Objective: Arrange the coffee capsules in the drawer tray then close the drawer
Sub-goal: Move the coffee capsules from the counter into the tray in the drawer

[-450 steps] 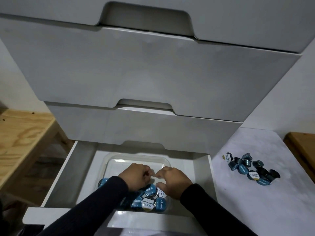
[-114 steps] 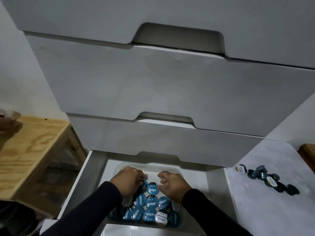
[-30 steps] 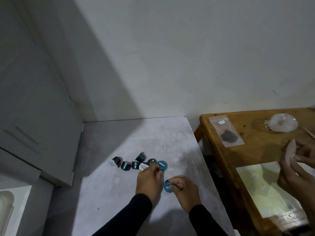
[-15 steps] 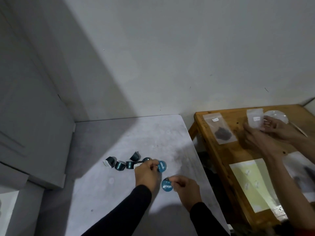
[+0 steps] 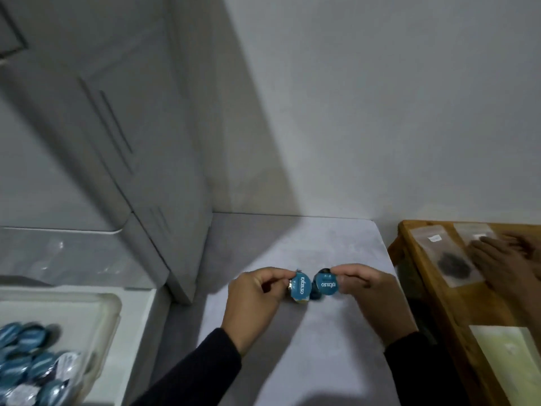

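Observation:
My left hand (image 5: 254, 300) grips blue coffee capsules (image 5: 301, 288), the blue lid of one facing me. My right hand (image 5: 371, 297) holds another blue capsule (image 5: 325, 284), and a dark one peeks out behind its fingers. Both hands hover above the grey tabletop (image 5: 292, 361), lids almost touching. At the lower left the open drawer (image 5: 146, 312) holds the clear tray (image 5: 111, 306) with several blue capsules (image 5: 32, 364) packed in its near part. No loose capsules show on the tabletop.
The white drawer cabinet (image 5: 117, 142) rises at the left. A wooden table (image 5: 433, 303) stands to the right with plastic bags (image 5: 448, 259), a pale sheet (image 5: 512, 361) and another person's hand (image 5: 503, 259) on it. A white wall is behind.
Both hands have lifted the last capsules off the tabletop and hold them up. My view has swung left, bringing the drawer and tray back into sight. The other person's hands moved.

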### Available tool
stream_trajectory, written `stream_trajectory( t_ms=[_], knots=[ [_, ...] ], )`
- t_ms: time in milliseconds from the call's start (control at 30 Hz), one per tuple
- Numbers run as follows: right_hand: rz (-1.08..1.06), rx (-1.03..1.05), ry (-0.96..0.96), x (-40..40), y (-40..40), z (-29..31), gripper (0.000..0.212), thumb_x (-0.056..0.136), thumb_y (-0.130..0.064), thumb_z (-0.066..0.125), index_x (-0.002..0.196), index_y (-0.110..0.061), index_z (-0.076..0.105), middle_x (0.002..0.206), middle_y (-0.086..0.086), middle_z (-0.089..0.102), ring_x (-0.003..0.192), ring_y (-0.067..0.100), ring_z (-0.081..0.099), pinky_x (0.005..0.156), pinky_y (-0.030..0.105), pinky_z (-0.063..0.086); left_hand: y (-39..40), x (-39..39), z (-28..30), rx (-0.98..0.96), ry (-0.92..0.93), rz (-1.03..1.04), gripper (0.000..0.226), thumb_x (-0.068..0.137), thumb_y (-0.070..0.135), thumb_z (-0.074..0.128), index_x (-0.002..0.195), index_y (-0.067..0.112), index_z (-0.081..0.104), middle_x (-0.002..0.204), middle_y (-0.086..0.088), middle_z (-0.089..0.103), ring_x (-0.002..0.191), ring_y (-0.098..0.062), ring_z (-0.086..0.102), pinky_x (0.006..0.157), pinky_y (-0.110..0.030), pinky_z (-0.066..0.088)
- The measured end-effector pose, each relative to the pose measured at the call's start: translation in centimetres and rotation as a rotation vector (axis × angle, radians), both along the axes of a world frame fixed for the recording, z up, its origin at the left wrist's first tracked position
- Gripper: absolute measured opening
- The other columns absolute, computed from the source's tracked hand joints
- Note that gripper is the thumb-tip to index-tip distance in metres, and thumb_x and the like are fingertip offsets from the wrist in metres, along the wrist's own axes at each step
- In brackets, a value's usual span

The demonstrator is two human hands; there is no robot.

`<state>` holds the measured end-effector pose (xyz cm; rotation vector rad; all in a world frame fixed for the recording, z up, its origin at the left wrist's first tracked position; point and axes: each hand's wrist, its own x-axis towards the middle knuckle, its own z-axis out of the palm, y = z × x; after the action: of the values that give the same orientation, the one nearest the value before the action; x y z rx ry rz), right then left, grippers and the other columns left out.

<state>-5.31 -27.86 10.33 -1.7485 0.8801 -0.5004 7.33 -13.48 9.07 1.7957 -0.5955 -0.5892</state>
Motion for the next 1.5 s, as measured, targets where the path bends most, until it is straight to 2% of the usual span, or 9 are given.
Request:
stream_trajectory(
  t_ms=[300,467,600,667,767,867,1000,1333,1500],
  knots=[
    [0.333,0.036,-0.095,7.6,10.5,5.1,0.031,0.078,0.011,0.06,0.069,-0.016,0.073,0.058,-0.006,0.071,0.053,0.004,0.06,0.054,0.01,0.046,14.1,7.3,5.2,0.042,-0.011,-0.086,0.023,0.081,0.011,0.068,0.081,0.032,0.077,0.081,0.001,0.077,0.078,-0.021,0.069,0.082,-0.041,0.053],
    [0.495,0.01,-0.004,13.2,18.3,4.9,0.032,0.077,0.007,0.063,0.069,-0.022,0.073,0.068,-0.007,0.074,0.065,0.002,0.065,0.065,0.011,0.049,22.7,13.7,5.7,0.136,-0.052,-0.196,0.025,0.081,0.007,0.069,0.081,0.03,0.077,0.083,0.008,0.077,0.083,-0.011,0.071,0.083,-0.029,0.055],
    [0.569,-0.015,0.098,18.0,24.8,2.8,0.035,0.079,0.003,0.062,0.067,-0.03,0.07,0.078,0.005,0.075,0.072,0.015,0.065,0.07,0.025,0.052,28.2,19.1,4.0,0.253,-0.124,-0.204,0.017,0.082,0.009,0.068,0.084,0.024,0.078,0.079,0.013,0.076,0.069,0.004,0.067,0.063,-0.006,0.048],
    [0.561,-0.033,0.144,20.5,27.0,1.3,0.034,0.08,-0.001,0.061,0.068,-0.031,0.07,0.08,0.01,0.074,0.069,0.015,0.062,0.069,0.026,0.052,29.7,21.7,2.5,0.293,-0.132,-0.223,0.014,0.083,0.012,0.067,0.085,0.023,0.077,0.08,0.011,0.076,0.072,0.003,0.068,0.061,-0.007,0.049],
    [0.509,-0.07,0.244,23.6,29.2,-1.0,0.024,0.082,-0.002,0.059,0.078,-0.019,0.074,0.076,-0.004,0.069,0.063,-0.001,0.06,0.063,0.006,0.047,30.8,24.9,-0.1,0.343,-0.125,-0.246,0.014,0.084,0.011,0.067,0.085,0.022,0.076,0.079,0.012,0.075,0.074,0.003,0.068,0.065,-0.006,0.05],
    [0.466,-0.123,0.339,25.2,30.4,-3.1,0.033,0.081,-0.007,0.06,0.065,-0.033,0.071,0.071,-0.02,0.065,0.069,-0.004,0.062,0.073,0.015,0.051,31.0,26.6,-2.4,0.4,-0.162,-0.312,0.016,0.084,0.01,0.066,0.085,0.023,0.075,0.077,0.02,0.07,0.07,0.012,0.064,0.067,-0.003,0.047],
    [0.441,-0.222,0.436,26.4,31.0,-4.6,0.024,0.08,-0.008,0.059,0.073,-0.025,0.075,0.082,-0.009,0.074,0.081,0.008,0.066,0.084,0.028,0.054,30.7,27.7,-4.1,0.415,-0.154,-0.375,0.023,0.085,0.008,0.063,0.078,0.027,0.074,0.069,0.021,0.069,0.061,0.012,0.062,0.069,-0.011,0.05],
    [0.469,-0.317,0.533,27.9,31.9,-6.0,0.027,0.079,0.002,0.05,0.083,-0.01,0.074,0.089,0.005,0.074,0.073,0.007,0.058,0.069,0.01,0.04,30.2,28.3,-6.5,0.418,-0.077,-0.448,0.025,0.084,0.004,0.06,0.079,0.024,0.074,0.077,0.008,0.072,0.072,-0.004,0.065,0.065,-0.007,0.049],
    [0.528,-0.36,0.593,28.5,32.1,-6.6,0.028,0.075,0.002,0.048,0.084,-0.01,0.073,0.092,0.006,0.074,0.086,0.019,0.065,0.075,0.017,0.045,30.0,28.5,-7.2,0.468,-0.124,-0.514,0.022,0.082,0.004,0.061,0.084,0.02,0.076,0.09,0.002,0.075,0.086,-0.01,0.068,0.078,-0.015,0.053]
  ],
)
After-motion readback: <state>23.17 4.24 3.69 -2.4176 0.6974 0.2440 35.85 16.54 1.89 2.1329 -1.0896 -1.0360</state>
